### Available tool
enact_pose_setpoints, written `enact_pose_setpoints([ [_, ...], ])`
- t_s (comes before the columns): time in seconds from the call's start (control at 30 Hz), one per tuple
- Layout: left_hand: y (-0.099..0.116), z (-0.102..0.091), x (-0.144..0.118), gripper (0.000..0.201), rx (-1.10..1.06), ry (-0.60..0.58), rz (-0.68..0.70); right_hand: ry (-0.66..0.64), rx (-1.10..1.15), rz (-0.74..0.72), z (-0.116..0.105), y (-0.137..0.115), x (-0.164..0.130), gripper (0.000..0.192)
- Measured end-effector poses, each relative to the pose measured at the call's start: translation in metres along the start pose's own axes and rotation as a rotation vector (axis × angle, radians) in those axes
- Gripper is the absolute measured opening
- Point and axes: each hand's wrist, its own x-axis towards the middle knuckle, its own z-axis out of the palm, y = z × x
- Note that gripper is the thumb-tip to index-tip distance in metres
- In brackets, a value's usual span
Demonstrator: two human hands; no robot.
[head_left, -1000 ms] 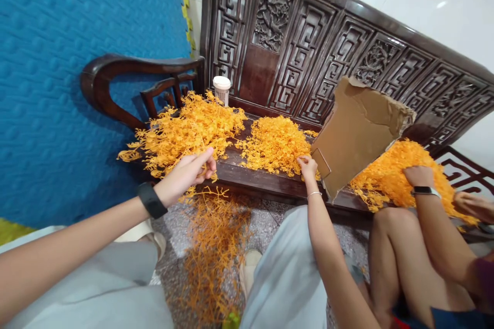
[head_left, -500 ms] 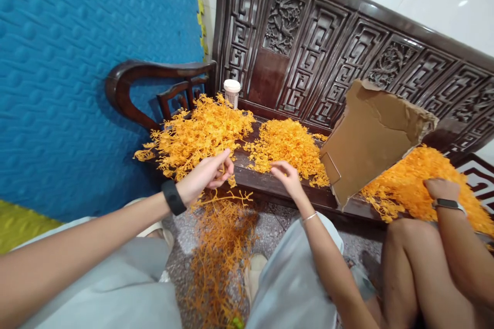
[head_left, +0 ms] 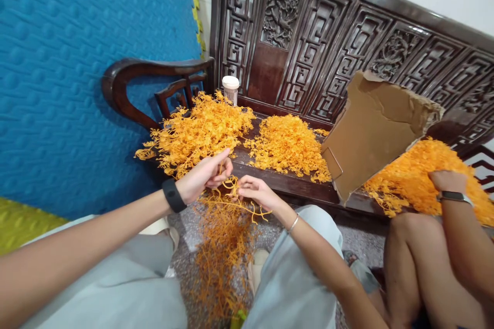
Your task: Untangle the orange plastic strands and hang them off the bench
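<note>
1. Left hand point(head_left: 204, 177), with a black wristband point(head_left: 172, 195), is held just in front of the bench point(head_left: 278, 180); its fingers are pinched together on an orange sprig point(head_left: 235, 204).
2. Right hand point(head_left: 257, 193), with a thin bracelet point(head_left: 294, 222) at the wrist, is beside the left hand; its fingertips are closed on the same orange sprig, which stretches between the two hands below the bench's front edge.
3. Heap of loose orange strands point(head_left: 222, 252) lies on the floor directly under the hands, in front of the bench and between the person's knees.
4. Left pile point(head_left: 196, 133) of orange sprigs rests on the bench seat next to the curved armrest point(head_left: 131, 69).
5. Middle pile point(head_left: 287, 144) rests on the bench seat, apart from the left pile, with bare wood between them.
6. Small jar with a white lid point(head_left: 230, 88) stands at the back of the bench seat, against the carved backrest; whether it bears any writing cannot be told.
7. Torn cardboard sheet point(head_left: 370, 128) stands tilted on the bench seat, to the right of the middle pile; no printing is legible on it.
8. Right pile point(head_left: 417, 175) lies on the bench beyond the cardboard; another person's hand point(head_left: 447, 181), with a watch at the wrist, rests on it.
</note>
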Motion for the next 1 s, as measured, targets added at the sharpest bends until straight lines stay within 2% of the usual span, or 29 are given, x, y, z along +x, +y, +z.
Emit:
enact_pose_setpoints([
  [0.13, 0.002, 0.003, 0.001, 0.048, 0.139, 0.008, 0.094, 0.047, 0.068, -0.004, 0.002, -0.001, 0.001, 0.024],
  [0.23, 0.003, 0.008, 0.005, 0.048, 0.213, -0.015, 0.106, 0.101, 0.073, -0.009, 0.001, -0.003, 0.001, 0.026],
  [0.43, 0.004, 0.014, 0.014, 0.046, 0.253, -0.007, 0.13, 0.199, -0.064, -0.012, -0.018, -0.007, 0.001, 0.024],
  [0.5, 0.005, 0.015, 0.016, 0.046, 0.253, 0.01, 0.141, 0.286, -0.146, 0.013, -0.025, -0.007, 0.002, 0.024],
  [0.6, 0.006, 0.016, 0.018, 0.046, 0.251, 0.038, 0.139, 0.435, -0.312, 0.014, -0.033, -0.009, 0.002, 0.013],
  [0.7, 0.007, 0.017, 0.02, 0.046, 0.245, 0.05, 0.121, 0.463, -0.498, -0.09, -0.038, -0.014, -0.003, 0.012],
  [0.83, 0.008, 0.014, 0.023, 0.045, 0.251, 0.059, 0.105, 0.474, -0.866, -0.241, -0.043, -0.019, -0.012, 0.013],
  [1.0, -0.002, 0.017, 0.027, 0.041, 0.223, 0.051, 0.023, 0.615, -1.099, -0.265, -0.06, -0.02, -0.018, 0.011],
])
